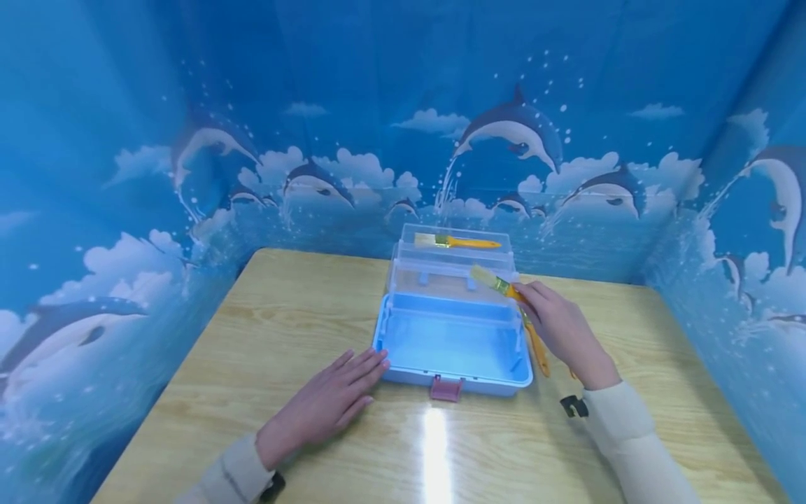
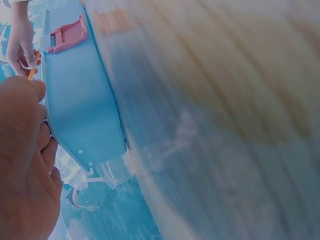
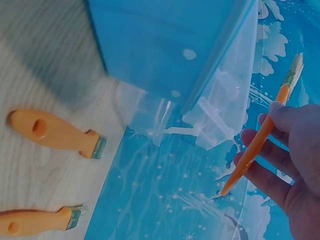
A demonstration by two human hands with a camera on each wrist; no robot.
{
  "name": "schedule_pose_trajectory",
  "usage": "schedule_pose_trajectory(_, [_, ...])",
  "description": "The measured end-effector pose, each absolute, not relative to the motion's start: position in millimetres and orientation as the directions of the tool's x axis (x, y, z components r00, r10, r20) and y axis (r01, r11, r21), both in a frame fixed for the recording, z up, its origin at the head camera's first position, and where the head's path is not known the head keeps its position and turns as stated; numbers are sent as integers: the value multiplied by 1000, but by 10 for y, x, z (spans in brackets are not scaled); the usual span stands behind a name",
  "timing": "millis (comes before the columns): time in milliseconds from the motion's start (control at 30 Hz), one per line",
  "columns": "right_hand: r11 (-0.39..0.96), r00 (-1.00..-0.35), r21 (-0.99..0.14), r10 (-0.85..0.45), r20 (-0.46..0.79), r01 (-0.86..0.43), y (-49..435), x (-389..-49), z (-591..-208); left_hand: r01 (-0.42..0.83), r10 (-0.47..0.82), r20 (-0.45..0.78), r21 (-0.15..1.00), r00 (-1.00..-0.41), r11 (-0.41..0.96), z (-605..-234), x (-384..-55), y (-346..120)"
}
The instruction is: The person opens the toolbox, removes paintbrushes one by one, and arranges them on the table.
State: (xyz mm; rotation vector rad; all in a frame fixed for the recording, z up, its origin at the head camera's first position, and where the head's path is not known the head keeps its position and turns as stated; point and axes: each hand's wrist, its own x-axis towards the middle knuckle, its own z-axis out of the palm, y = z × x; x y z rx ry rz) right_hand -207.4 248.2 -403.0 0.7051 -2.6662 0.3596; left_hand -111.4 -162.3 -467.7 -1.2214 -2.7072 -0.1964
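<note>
A blue box (image 1: pixel 453 343) with a pink latch (image 1: pixel 446 388) stands on the table, its clear lid and tray raised at the back. Above its right rear side, my right hand (image 1: pixel 557 325) pinches a paintbrush (image 1: pixel 497 283) by its orange handle, pale bristles up and to the left. In the right wrist view the held paintbrush (image 3: pixel 260 137) lies between thumb and fingers. My left hand (image 1: pixel 340 392) rests its extended fingertips on the box's front left corner. Another paintbrush (image 1: pixel 462 242) lies in the clear upper tray (image 1: pixel 488 262).
To the right of the box lie two more paintbrushes; one orange handle (image 3: pixel 52 132) and a second handle (image 3: pixel 37 221) show in the right wrist view. The wooden table (image 1: pixel 296 308) ends at a blue dolphin-print curtain (image 1: pixel 352 126) on the back and both sides.
</note>
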Motion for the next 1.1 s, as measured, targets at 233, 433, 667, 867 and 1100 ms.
schedule_pose_trajectory(233, [828,-789,-115,-467,398,-548,2527,-2051,-4064,740,721,180,67,-669,669,-4643,-1089,-1618])
schedule_pose_trajectory(433, [861,-825,-85,-447,345,-502,2559,-1998,-4073,741,725,172,57,-667,669,-4645,-1085,-1615])
schedule_pose_trajectory(667, [876,-842,-68,-434,320,-477,2602,-1935,-4105,744,728,174,47,-663,666,-4642,-1095,-1617])
schedule_pose_trajectory(867, [884,-849,-59,-425,313,-464,2660,-1885,-4162,740,724,167,64,-669,669,-4631,-1086,-1614])
schedule_pose_trajectory(1100, [873,-822,-56,-431,372,-484,2715,-1848,-4213,739,722,167,68,-671,671,-4638,-1098,-1611])
